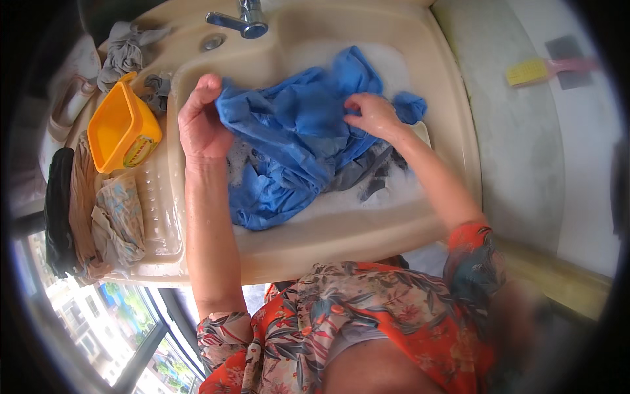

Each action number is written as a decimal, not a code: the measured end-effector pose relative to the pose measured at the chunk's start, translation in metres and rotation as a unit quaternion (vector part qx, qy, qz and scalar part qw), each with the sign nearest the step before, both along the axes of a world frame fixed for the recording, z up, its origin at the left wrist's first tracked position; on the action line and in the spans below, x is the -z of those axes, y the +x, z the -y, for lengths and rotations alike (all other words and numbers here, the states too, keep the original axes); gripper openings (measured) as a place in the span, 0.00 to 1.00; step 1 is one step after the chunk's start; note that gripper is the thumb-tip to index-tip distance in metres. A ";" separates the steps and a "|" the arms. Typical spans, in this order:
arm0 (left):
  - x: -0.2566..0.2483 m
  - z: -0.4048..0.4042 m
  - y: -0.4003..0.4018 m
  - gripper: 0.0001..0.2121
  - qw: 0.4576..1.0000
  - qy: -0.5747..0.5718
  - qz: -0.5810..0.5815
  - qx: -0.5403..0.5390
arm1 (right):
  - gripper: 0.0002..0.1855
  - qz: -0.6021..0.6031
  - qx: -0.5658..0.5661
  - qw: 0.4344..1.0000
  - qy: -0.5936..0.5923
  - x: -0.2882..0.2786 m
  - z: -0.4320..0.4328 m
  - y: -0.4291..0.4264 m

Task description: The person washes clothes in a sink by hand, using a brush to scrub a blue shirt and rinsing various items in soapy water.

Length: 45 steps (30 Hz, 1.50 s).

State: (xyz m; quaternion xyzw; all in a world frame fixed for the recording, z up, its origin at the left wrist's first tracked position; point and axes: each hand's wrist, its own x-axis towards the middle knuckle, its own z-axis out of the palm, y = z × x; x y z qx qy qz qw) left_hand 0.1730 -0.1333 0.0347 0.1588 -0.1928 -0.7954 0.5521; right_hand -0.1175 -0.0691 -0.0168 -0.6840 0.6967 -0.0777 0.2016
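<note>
A wet blue cloth garment [300, 113] is bunched across the basin of a beige sink [295, 246]. My left hand [206, 118] grips its left edge, with the thumb pointing up. On the other side, my right hand [372, 115] is at the cloth, thumb and fingers curved with blue fabric showing between them. Whether they pinch it, I cannot tell. Suds [393, 64] and soapy water surround the garment. Dark grey fabric [362, 170] lies in the water under it, and a pale-edged item [422, 132] is partly hidden by my right forearm.
A chrome faucet [248, 22] stands at the back. On the left ledge are a yellow plastic container [112, 132], grey cloths [123, 54], rolled dark fabric [60, 212], brown fabric [84, 207] and patterned cloth [120, 212]. A yellow-bristled brush [534, 73] is at the right wall.
</note>
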 end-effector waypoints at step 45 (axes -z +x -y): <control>0.001 -0.032 -0.042 0.09 0.814 -0.143 0.547 -0.134 | 0.14 0.558 0.143 0.814 -0.080 -0.049 0.020 -0.032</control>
